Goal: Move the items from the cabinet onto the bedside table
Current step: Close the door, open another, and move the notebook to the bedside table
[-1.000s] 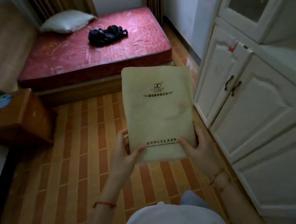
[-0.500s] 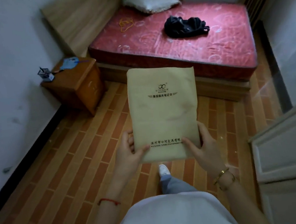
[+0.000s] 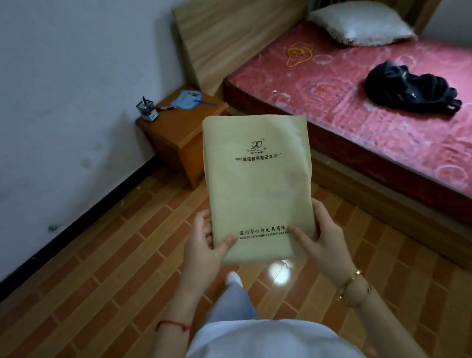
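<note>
I hold a tan paper-wrapped notebook (image 3: 259, 182) with dark printed characters flat in front of me, above the floor. My left hand (image 3: 203, 245) grips its lower left corner, thumb on top. My right hand (image 3: 319, 235) grips the lower right corner the same way. Beyond the notebook's far edge stands the wooden bedside table (image 3: 179, 129), partly hidden by it. On the table sit a small mesh pen holder (image 3: 146, 110) and a blue hand fan (image 3: 188, 99). The cabinet is out of view.
A bed with a red mattress (image 3: 380, 98) fills the right side, carrying a black bag (image 3: 410, 88), a white pillow (image 3: 358, 24) and a yellow cord (image 3: 297, 54). A white wall (image 3: 58, 109) runs along the left. Tiled floor (image 3: 100, 278) lies between me and the table.
The view has swung left, away from the white cabinet, and the bedside table has come nearer and more central. Both hands keep the same hold on the notebook.
</note>
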